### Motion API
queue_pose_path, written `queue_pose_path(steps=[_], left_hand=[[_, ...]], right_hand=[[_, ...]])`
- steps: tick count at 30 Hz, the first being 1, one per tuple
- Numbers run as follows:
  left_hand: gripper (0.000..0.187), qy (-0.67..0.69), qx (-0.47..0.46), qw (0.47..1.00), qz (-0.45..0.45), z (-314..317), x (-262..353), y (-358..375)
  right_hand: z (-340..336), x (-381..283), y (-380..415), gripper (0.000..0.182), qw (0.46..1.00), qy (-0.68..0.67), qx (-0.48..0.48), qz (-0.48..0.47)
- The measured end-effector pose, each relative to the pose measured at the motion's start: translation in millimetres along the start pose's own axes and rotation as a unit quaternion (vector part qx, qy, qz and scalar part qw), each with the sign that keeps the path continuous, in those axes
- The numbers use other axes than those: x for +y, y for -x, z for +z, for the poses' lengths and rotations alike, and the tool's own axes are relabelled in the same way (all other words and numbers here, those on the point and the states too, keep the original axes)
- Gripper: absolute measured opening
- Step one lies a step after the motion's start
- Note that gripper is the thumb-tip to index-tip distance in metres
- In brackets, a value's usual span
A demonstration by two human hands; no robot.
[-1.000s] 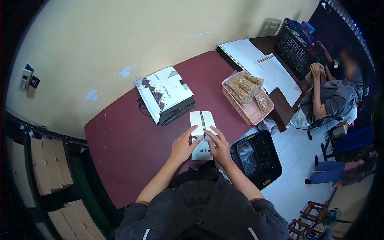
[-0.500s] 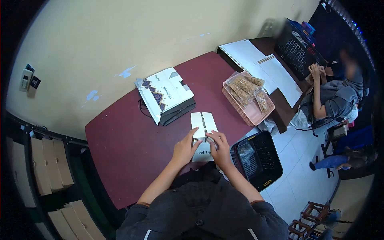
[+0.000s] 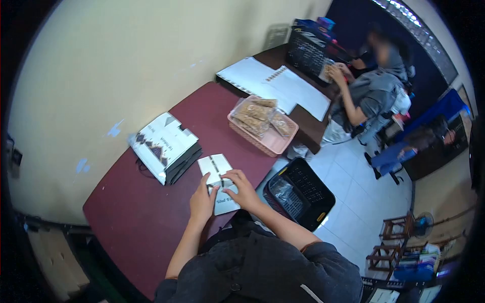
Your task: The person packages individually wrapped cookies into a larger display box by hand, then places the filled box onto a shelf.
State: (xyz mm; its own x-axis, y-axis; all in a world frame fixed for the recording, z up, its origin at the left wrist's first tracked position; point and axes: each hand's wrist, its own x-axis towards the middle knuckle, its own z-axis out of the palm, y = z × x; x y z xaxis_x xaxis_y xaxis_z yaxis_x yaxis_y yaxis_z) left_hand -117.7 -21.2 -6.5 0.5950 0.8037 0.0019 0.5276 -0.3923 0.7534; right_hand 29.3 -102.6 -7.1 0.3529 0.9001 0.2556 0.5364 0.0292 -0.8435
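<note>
**Head swings right; both hands stay on the white carton**

Compared with a second ago, the view has turned toward the room: the flat white printed cardboard carton (image 3: 218,183) now sits left of centre, and more of the tiled floor shows. The hands themselves have hardly shifted. The left hand (image 3: 202,202) still lies at the carton's 7 o'clock corner, fingers spread and pressing down rather than closed round anything. The right hand (image 3: 243,191) rests over the carton's 4 o'clock side, fingertips on the central seam where the two top flaps meet; its grip is loose, fingers apart, flat on the card. The flaps look much as they did, so the folding appears to be at the same stage, with the carton lying on the near edge of the dark red worktop (image 3: 151,212).

At 10 o'clock from the carton lies a stack of flat white carton blanks with dark patterned print (image 3: 164,146). At 1 o'clock stands a pink plastic basket of clear bagged snacks (image 3: 262,124). Beyond it a second dark table carries white sheets (image 3: 275,83). On the floor at 3 o'clock sits a black plastic crate (image 3: 300,192). Another person in a grey top (image 3: 371,93) works at a black crate by the far table. The wall is plain cream.
</note>
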Motion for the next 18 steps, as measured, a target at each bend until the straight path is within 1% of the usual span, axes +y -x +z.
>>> queue_pose_path(steps=[2, 3, 5, 6, 8, 11, 13, 15, 18], left_hand=[[0.05, -0.003, 0.018, 1.0, 0.009, 2.8, -4.9, 1.3], [0.051, -0.009, 0.001, 1.0, -0.01, 1.8, -3.2, 2.0], [0.052, -0.004, 0.0, 1.0, -0.008, 2.8, -5.8, 3.6], [0.052, -0.004, -0.004, 1.0, -0.003, 2.5, -5.8, 3.8], [0.053, -0.019, -0.024, 0.999, -0.018, 1.0, -5.6, 3.1], [0.054, -0.032, -0.043, 0.998, -0.019, -0.5, -5.8, 2.0], [0.053, -0.027, -0.044, 0.999, -0.017, -0.8, -5.3, 0.9], [0.052, -0.041, -0.062, 0.997, -0.022, -4.3, -2.9, -0.9], [0.051, -0.02, -0.065, 0.998, 0.006, -7.8, -11.7, -2.7]], right_hand=[[0.1, 1.5, 0.5, 0.048, 1.0, -0.005, -0.011, 0.004], [-3.3, -3.2, -0.7, 0.048, 0.999, -0.008, -0.039, 0.025], [-8.0, -13.6, 0.4, 0.043, 0.996, 0.018, -0.077, 0.033], [-8.1, -14.0, 2.6, 0.043, 0.997, 0.019, -0.072, 0.034], [-8.2, -11.9, 4.3, 0.04, 0.996, 0.043, -0.081, 0.003], [-7.6, -2.2, 5.2, 0.036, 0.995, 0.037, -0.092, 0.008], [-6.9, -0.7, 8.3, 0.037, 0.996, 0.04, -0.086, 0.002], [-5.7, -5.6, 12.2, 0.039, 0.995, 0.079, -0.06, -0.016], [0.9, -6.5, 17.0, 0.045, 0.995, 0.088, -0.037, -0.011]])
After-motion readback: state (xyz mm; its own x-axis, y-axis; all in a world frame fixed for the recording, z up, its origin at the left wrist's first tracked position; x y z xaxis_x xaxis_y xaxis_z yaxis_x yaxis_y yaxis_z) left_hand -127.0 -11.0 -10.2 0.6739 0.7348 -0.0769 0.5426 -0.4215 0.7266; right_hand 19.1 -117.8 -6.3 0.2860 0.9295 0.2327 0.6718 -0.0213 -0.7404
